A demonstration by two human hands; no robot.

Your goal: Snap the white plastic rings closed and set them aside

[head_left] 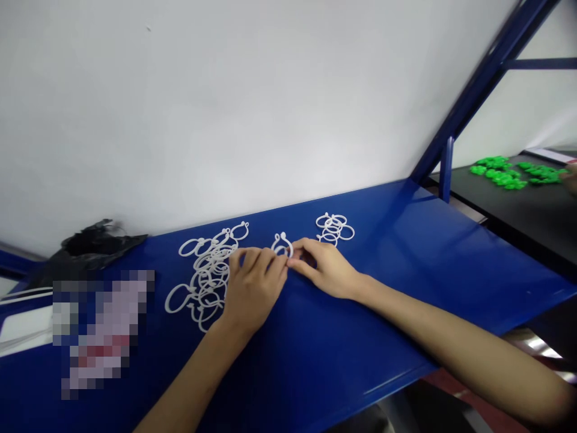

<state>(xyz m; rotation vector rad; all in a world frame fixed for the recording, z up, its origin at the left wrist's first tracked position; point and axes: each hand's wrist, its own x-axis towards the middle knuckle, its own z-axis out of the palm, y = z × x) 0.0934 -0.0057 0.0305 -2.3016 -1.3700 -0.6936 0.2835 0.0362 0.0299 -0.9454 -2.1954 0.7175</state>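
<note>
My right hand (328, 269) pinches a white curtain ring (291, 246) between thumb and fingers; the ring stands upright, with its small knobs at the top. From the other side, my left hand (258, 281) has its bent fingertips closed at the same ring's lower left. Part of a second ring may show inside it, but I cannot make that out. To the left of my left hand, and partly behind it, lies a large loose pile of white curtain rings (198, 290). A smaller group of rings (346, 232) lies beyond my right hand.
The rings lie on a blue table (406, 252) against a white wall. At left are a black plastic bag (85, 246), a white flat item (27, 329) and a pixelated item. A blue post (446, 168) stands at right; green pieces (500, 174) and a person's hand (571, 178) are beyond.
</note>
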